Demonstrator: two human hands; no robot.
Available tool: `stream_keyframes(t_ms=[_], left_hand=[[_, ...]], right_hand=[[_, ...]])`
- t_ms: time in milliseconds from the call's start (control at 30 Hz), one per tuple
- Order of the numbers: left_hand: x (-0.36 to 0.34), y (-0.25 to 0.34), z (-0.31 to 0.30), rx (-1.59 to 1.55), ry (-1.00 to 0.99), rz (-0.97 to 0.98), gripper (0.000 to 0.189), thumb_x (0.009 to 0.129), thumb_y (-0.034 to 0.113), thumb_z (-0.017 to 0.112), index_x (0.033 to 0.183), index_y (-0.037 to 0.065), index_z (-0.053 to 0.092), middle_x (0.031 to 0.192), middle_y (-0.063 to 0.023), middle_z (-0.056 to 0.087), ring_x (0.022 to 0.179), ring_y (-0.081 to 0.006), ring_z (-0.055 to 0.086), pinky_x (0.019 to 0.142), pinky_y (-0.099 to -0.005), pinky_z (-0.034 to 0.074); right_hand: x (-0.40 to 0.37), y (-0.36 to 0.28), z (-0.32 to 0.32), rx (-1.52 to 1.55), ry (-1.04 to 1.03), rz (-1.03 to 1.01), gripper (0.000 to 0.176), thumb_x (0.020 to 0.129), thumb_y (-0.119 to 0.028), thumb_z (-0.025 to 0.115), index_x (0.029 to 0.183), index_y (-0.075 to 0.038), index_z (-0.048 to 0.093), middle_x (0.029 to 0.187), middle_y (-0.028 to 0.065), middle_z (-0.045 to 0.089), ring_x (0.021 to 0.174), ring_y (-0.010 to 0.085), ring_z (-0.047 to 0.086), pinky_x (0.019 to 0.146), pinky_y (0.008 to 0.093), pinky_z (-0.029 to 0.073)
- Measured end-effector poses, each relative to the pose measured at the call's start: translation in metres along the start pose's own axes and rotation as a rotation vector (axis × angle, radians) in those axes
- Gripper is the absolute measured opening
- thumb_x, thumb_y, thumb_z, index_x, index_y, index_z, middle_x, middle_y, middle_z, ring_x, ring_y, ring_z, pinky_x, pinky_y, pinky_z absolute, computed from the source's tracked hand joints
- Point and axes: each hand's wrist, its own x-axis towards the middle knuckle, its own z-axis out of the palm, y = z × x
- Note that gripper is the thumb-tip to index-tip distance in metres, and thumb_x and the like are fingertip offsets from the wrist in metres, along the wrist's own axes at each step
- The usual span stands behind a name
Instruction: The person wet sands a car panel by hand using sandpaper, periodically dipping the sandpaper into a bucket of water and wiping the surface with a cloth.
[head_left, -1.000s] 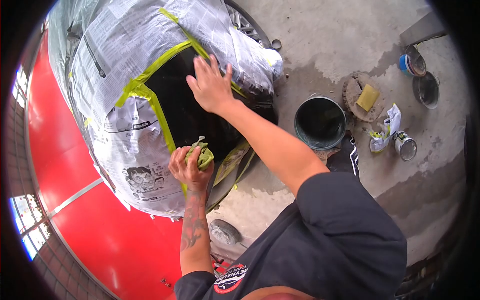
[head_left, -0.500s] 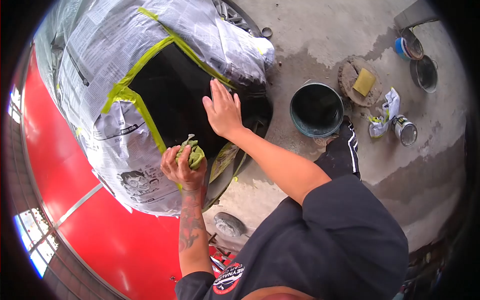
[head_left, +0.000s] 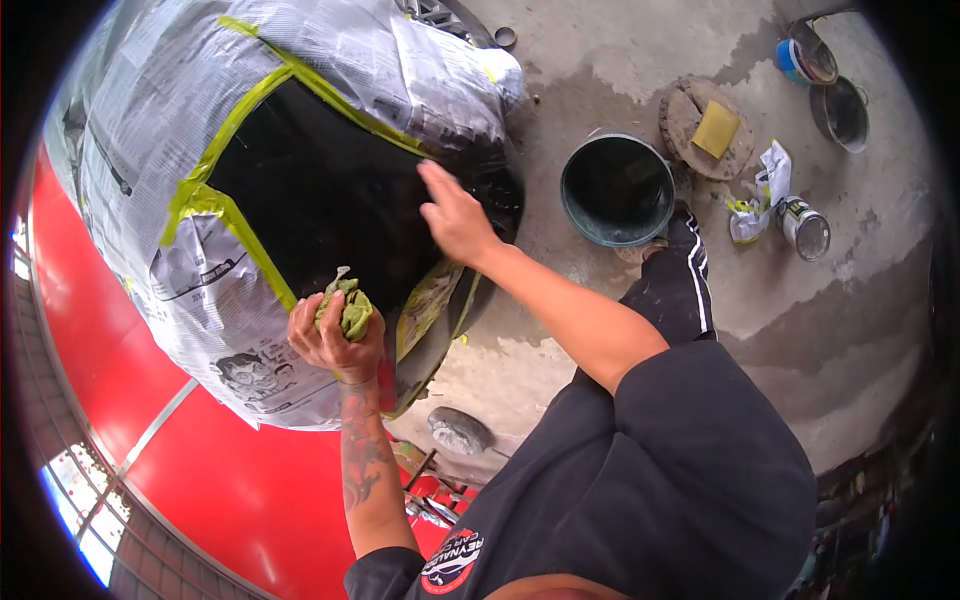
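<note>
My left hand [head_left: 340,345], at the lower edge of the black panel [head_left: 315,180], grips a crumpled green cloth [head_left: 354,316]. My right hand [head_left: 462,225] is at the panel's right side, its fingers stretched out and nothing in them. Yellow-green tape [head_left: 232,128] frames much of the panel. Printed newspaper [head_left: 240,300] covers the surface around it.
A dark bucket [head_left: 618,190] stands right of my right hand. Beyond it are a round slab [head_left: 682,128] with a yellow pad [head_left: 716,130], crumpled paper [head_left: 772,180], a can [head_left: 803,228] and other containers [head_left: 840,115]. Red bodywork [head_left: 230,470] lies lower left.
The view has shifted, so the panel and floor objects appear farther left and slightly higher. My right hand has turned more side-on near the panel's right edge. My left hand still holds the cloth.
</note>
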Motion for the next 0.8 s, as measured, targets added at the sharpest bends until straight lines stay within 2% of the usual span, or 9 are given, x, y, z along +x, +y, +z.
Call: stream_keyframes(t_ms=[67,200,300,400,500,633,700,767,800], left_hand=[[-0.002,-0.001,0.001,0.007,0.006,0.001,0.035,0.074,0.023,0.076,0.108,0.017,0.068,0.115,-0.0078,0.062,0.109,-0.0337,0.06,0.097,-0.0511,0.048],[-0.002,0.0,0.002,-0.002,-0.011,-0.007,0.036,0.074,0.022,0.077,0.109,0.017,0.069,0.115,-0.0081,0.062,0.11,-0.0337,0.06,0.097,-0.0509,0.048],[-0.003,-0.001,-0.001,-0.003,-0.012,-0.003,0.037,0.074,0.021,0.078,0.109,0.017,0.069,0.115,-0.0083,0.063,0.11,-0.0336,0.06,0.097,-0.0507,0.048],[-0.002,-0.001,0.001,0.003,-0.011,0.003,0.038,0.073,0.02,0.078,0.109,0.016,0.069,0.116,-0.0083,0.063,0.11,-0.0335,0.06,0.097,-0.0506,0.048],[-0.004,-0.001,-0.003,0.006,-0.026,0.002,0.038,0.073,0.02,0.079,0.109,0.016,0.069,0.116,-0.0082,0.063,0.11,-0.0335,0.06,0.097,-0.0507,0.048],[-0.004,-0.003,0.0,0.001,-0.021,0.004,0.038,0.073,0.02,0.08,0.109,0.016,0.069,0.116,-0.0082,0.063,0.11,-0.0335,0.06,0.098,-0.0512,0.048],[-0.002,-0.001,0.0,-0.003,-0.018,0.004,0.037,0.073,0.018,0.081,0.108,0.015,0.069,0.116,-0.0088,0.063,0.11,-0.0333,0.06,0.098,-0.0504,0.048],[0.002,0.003,-0.004,-0.007,-0.026,0.008,0.036,0.075,0.014,0.083,0.108,0.012,0.069,0.115,-0.0101,0.064,0.109,-0.0327,0.06,0.097,-0.0487,0.048],[0.002,0.003,-0.003,-0.014,-0.023,0.006,0.036,0.075,0.014,0.083,0.108,0.013,0.069,0.115,-0.0101,0.064,0.109,-0.0329,0.06,0.097,-0.0487,0.048]], right_hand=[[0.011,-0.049,-0.01,-0.056,-0.094,0.0,0.07,0.094,-0.022,0.051,0.159,-0.006,0.032,0.168,0.0158,0.03,0.153,0.0344,0.032,0.119,0.0602,0.03],[-0.01,0.002,-0.021,-0.287,-0.106,0.017,0.078,0.091,-0.019,0.055,0.163,-0.017,0.026,0.169,0.0071,0.029,0.153,0.0338,0.032,0.117,0.0641,0.029],[-0.014,0.037,-0.028,-0.258,-0.1,0.057,0.075,0.09,-0.018,0.056,0.16,-0.013,0.031,0.168,0.01,0.032,0.151,0.0347,0.036,0.115,0.0618,0.033],[-0.007,0.016,-0.016,-0.202,-0.045,-0.105,0.07,0.09,-0.017,0.055,0.157,-0.006,0.036,0.165,0.0161,0.035,0.152,0.0345,0.035,0.117,0.0559,0.033],[-0.011,0.013,-0.025,-0.295,-0.067,-0.095,0.071,0.09,-0.017,0.054,0.158,-0.012,0.036,0.165,0.0103,0.036,0.152,0.033,0.035,0.115,0.0549,0.034],[-0.022,0.072,-0.038,-0.377,-0.116,0.15,0.072,0.088,-0.018,0.055,0.157,-0.01,0.037,0.163,0.0112,0.04,0.148,0.0329,0.041,0.113,0.0511,0.04],[-0.012,0.066,-0.027,-0.378,-0.048,0.092,0.069,0.088,-0.018,0.054,0.154,-0.004,0.041,0.16,0.0162,0.043,0.145,0.0343,0.045,0.11,0.0491,0.044],[-0.004,0.041,-0.013,-0.243,0.045,-0.156,0.066,0.089,-0.019,0.053,0.152,0.0,0.042,0.158,0.0194,0.044,0.143,0.0347,0.047,0.108,0.0479,0.046],[0.003,0.013,-0.013,-0.163,0.036,-0.213,0.066,0.09,-0.019,0.052,0.153,-0.002,0.041,0.16,0.0177,0.043,0.147,0.0307,0.043,0.112,0.0489,0.042]])
